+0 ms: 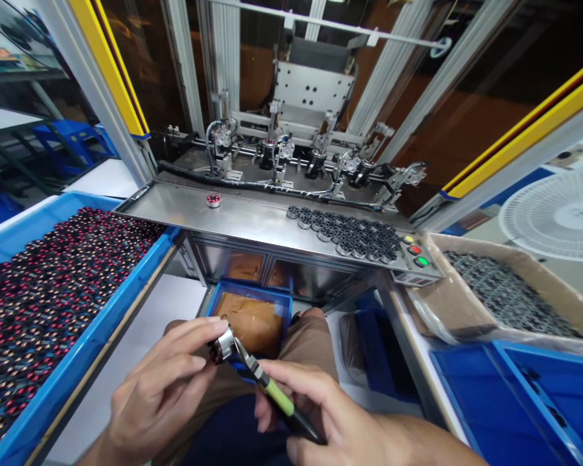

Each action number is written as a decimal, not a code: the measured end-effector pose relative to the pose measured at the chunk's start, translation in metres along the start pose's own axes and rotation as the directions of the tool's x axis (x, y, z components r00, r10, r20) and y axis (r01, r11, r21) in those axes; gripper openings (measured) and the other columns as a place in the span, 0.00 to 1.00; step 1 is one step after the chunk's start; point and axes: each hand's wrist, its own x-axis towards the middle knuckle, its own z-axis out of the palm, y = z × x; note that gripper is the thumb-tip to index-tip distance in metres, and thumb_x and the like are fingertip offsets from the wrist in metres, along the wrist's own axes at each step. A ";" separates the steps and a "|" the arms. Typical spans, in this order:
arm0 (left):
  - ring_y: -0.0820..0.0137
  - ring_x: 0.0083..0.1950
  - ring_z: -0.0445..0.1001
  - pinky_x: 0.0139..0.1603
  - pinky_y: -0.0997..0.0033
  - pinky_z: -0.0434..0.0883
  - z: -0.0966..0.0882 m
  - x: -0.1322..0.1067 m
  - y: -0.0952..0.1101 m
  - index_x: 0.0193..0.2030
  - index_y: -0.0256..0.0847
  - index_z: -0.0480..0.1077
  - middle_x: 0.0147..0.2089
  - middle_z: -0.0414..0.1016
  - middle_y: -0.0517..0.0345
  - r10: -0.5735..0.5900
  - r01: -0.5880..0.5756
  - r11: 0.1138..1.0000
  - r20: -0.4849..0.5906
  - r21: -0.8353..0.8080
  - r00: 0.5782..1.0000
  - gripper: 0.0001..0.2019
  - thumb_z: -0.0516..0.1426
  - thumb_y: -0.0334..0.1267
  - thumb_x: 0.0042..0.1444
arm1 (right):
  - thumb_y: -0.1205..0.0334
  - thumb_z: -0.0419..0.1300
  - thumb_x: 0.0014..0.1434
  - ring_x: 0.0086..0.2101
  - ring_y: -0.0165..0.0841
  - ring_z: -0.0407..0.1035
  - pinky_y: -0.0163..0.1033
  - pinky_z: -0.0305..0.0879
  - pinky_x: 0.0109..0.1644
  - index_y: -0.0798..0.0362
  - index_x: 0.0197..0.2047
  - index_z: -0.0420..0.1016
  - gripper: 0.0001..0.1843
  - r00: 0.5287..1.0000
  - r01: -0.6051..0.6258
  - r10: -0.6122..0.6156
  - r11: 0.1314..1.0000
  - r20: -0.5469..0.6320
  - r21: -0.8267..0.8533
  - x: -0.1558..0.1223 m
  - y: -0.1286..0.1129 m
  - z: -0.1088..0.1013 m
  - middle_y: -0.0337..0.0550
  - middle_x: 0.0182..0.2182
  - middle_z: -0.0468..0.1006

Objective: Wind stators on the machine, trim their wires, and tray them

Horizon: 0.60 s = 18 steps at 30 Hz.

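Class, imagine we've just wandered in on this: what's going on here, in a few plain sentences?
A person's left hand holds a small round part, while the right hand grips green-and-black pliers, their tips right by the part. Ahead, a metal ledge bears one red-wound part and, further right, a cluster of dark ring-shaped parts. A blue bin full of wound parts stands at the left.

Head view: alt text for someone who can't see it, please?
A person's left hand holds a small, round, silver-and-dark part while the right hand holds a green-and-black-handled, pliers-like metal tool at its rim. Beyond, a shiny steel worktop bears one red-and-silver ring and many dark rings.
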 end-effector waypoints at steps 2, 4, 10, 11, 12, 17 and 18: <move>0.68 0.54 0.77 0.55 0.67 0.76 0.000 -0.001 0.001 0.46 0.43 0.63 0.51 0.80 0.50 -0.016 0.016 1.000 0.006 0.001 1.000 0.24 0.58 0.13 0.49 | 0.75 0.55 0.51 0.39 0.31 0.72 0.42 0.72 0.45 0.47 0.68 0.55 0.41 0.999 -0.041 0.041 0.999 0.006 -0.002 0.000 0.001 0.000 0.46 0.43 0.74; 0.70 0.54 0.77 0.56 0.68 0.76 0.000 -0.002 0.001 0.46 0.44 0.62 0.51 0.79 0.51 -0.040 0.040 0.999 0.006 0.008 0.999 0.23 0.56 0.13 0.51 | 0.74 0.55 0.50 0.37 0.30 0.71 0.40 0.72 0.44 0.48 0.68 0.56 0.41 0.998 -0.068 0.068 0.998 0.005 -0.001 0.000 0.004 0.001 0.45 0.42 0.73; 0.72 0.54 0.77 0.57 0.70 0.74 0.000 -0.004 0.001 0.47 0.44 0.62 0.52 0.79 0.51 -0.036 0.036 0.999 0.009 0.030 0.999 0.24 0.57 0.13 0.51 | 0.74 0.54 0.49 0.34 0.28 0.69 0.37 0.69 0.41 0.49 0.66 0.57 0.40 0.994 -0.108 0.109 0.994 0.014 -0.030 0.006 0.002 0.001 0.42 0.38 0.72; 0.72 0.54 0.77 0.57 0.71 0.74 0.000 -0.003 0.000 0.48 0.44 0.62 0.52 0.79 0.52 -0.035 0.034 0.999 0.010 0.034 0.999 0.25 0.57 0.13 0.50 | 0.75 0.54 0.48 0.32 0.27 0.68 0.36 0.68 0.40 0.51 0.64 0.61 0.38 0.992 -0.126 0.128 0.989 0.017 -0.071 0.007 0.000 0.000 0.40 0.36 0.72; 0.73 0.54 0.77 0.57 0.72 0.74 0.000 -0.003 0.000 0.49 0.44 0.62 0.51 0.79 0.52 -0.030 0.030 0.999 0.008 0.040 1.000 0.25 0.57 0.12 0.50 | 0.75 0.54 0.47 0.30 0.26 0.66 0.34 0.66 0.38 0.52 0.59 0.66 0.34 0.988 -0.149 0.153 0.981 0.020 -0.122 0.009 -0.003 -0.001 0.38 0.33 0.71; 0.72 0.55 0.76 0.57 0.72 0.73 0.003 -0.002 -0.004 0.55 0.44 0.62 0.51 0.79 0.54 0.005 -0.004 0.999 -0.006 0.049 1.000 0.31 0.59 0.12 0.49 | 0.75 0.55 0.49 0.29 0.26 0.66 0.32 0.65 0.35 0.54 0.54 0.69 0.27 0.977 -0.214 0.209 0.960 -0.046 -0.178 0.012 -0.012 -0.002 0.38 0.32 0.71; 0.71 0.55 0.76 0.56 0.70 0.74 0.004 -0.003 -0.005 0.57 0.45 0.62 0.52 0.79 0.54 0.009 -0.008 0.999 -0.022 0.040 1.000 0.32 0.59 0.12 0.48 | 0.74 0.54 0.51 0.31 0.27 0.69 0.33 0.68 0.37 0.53 0.60 0.65 0.31 0.978 -0.202 0.192 0.967 -0.078 -0.153 0.012 -0.012 -0.002 0.41 0.35 0.73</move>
